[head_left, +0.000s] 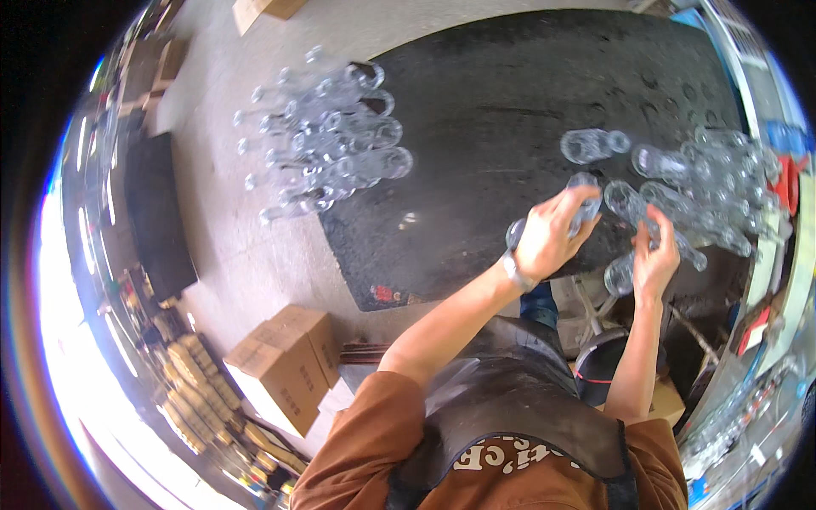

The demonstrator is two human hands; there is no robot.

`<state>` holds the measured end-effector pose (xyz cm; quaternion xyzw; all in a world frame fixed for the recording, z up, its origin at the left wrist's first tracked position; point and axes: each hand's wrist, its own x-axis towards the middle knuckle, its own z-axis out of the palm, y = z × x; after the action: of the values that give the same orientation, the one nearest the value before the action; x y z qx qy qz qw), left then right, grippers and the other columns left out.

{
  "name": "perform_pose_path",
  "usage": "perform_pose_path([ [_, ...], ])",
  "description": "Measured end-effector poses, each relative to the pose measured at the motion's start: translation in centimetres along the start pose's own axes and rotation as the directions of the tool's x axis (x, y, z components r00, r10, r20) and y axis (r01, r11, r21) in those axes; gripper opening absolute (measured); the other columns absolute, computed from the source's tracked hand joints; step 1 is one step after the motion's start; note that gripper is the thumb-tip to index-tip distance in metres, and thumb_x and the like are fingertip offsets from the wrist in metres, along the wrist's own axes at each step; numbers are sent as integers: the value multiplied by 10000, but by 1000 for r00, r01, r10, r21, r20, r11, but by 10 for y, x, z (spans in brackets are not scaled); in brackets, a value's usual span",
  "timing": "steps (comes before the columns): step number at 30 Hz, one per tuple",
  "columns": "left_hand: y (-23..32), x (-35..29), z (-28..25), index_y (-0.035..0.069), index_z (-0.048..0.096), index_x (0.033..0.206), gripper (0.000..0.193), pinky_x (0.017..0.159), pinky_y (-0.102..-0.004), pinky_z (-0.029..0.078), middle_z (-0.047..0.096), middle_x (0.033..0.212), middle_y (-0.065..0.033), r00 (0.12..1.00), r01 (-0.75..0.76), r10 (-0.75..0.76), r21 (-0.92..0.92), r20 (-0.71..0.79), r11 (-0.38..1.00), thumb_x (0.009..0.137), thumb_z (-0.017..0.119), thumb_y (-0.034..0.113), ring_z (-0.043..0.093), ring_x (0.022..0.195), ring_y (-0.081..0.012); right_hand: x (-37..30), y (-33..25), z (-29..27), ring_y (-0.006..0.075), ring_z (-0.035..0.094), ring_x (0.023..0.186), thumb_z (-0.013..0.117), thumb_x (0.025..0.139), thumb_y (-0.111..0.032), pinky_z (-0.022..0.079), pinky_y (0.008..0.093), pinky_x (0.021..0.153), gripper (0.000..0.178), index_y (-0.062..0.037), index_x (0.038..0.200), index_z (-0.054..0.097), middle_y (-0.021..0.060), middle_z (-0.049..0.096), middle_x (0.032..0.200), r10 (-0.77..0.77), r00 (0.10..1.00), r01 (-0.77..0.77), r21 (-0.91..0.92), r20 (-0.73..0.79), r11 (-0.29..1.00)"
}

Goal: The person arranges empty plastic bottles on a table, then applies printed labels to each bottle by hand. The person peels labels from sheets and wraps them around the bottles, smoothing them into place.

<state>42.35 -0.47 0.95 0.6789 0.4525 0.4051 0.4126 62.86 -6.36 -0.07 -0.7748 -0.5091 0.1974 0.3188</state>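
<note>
My left hand [548, 231] is closed around a clear glass bottle [583, 185], its fingers curled over the far side. Part of another piece of clear glass [514, 232] shows beside the back of this hand. To the right, my right hand [656, 262] has its thumb and fingers bent in around the narrow end of a clear glass bottle [625, 202]; the fingers hide the exact grip. One more bottle [620, 275] shows just left of the right wrist. Beyond the hands stands a single bottle [586, 146].
A black tabletop [484, 127] lies under the hands. Several clear bottles [340, 136] stand grouped at its left edge, and another cluster [722, 183] crowds its right side. Cardboard boxes [285, 361] sit on the floor at the near left. A dark bucket [599, 365] is below the right forearm.
</note>
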Motion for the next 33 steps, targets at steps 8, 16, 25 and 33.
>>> perform_pose_path([
  [8, -22, -115, -181, 97, 636, 1202, 373, 767, -312, 567, 732, 1106, -74, 882, 329, -190, 275, -431, 903, 846, 741, 58, 712, 871, -179, -48, -124, 65, 116, 671, 778, 659, 906, 30, 566, 272, 626, 239, -29, 1137, 637, 87, 687, 1190, -264, 891, 169, 271, 368, 948],
  [16, -91, -143, -295, 95, 651, 1203, 353, 762, -317, 548, 726, 1083, -104, 755, 485, -253, 254, -606, 837, 860, 721, 49, 716, 896, -213, -75, -242, 208, 208, 705, 760, 718, 828, 44, 582, 299, 642, 291, -49, 1090, 632, 122, 681, 1163, -636, 645, 466, 442, 424, 766],
  [25, -115, -150, -330, 76, 622, 1246, 376, 846, -317, 546, 728, 1128, -90, 776, 462, -239, 267, -584, 846, 882, 719, 66, 711, 982, -218, -86, -288, 279, 238, 714, 777, 711, 810, 49, 596, 321, 642, 329, -57, 1108, 622, 105, 677, 1129, -681, 544, 487, 477, 489, 732],
  [33, -112, -149, -347, 48, 582, 1324, 462, 923, -330, 533, 706, 1202, -117, 845, 412, -230, 312, -484, 856, 878, 704, 33, 683, 1113, -239, -89, -298, 290, 237, 712, 752, 722, 805, 42, 595, 319, 638, 369, -65, 1146, 629, 111, 672, 1150, -687, 530, 495, 477, 497, 726],
])
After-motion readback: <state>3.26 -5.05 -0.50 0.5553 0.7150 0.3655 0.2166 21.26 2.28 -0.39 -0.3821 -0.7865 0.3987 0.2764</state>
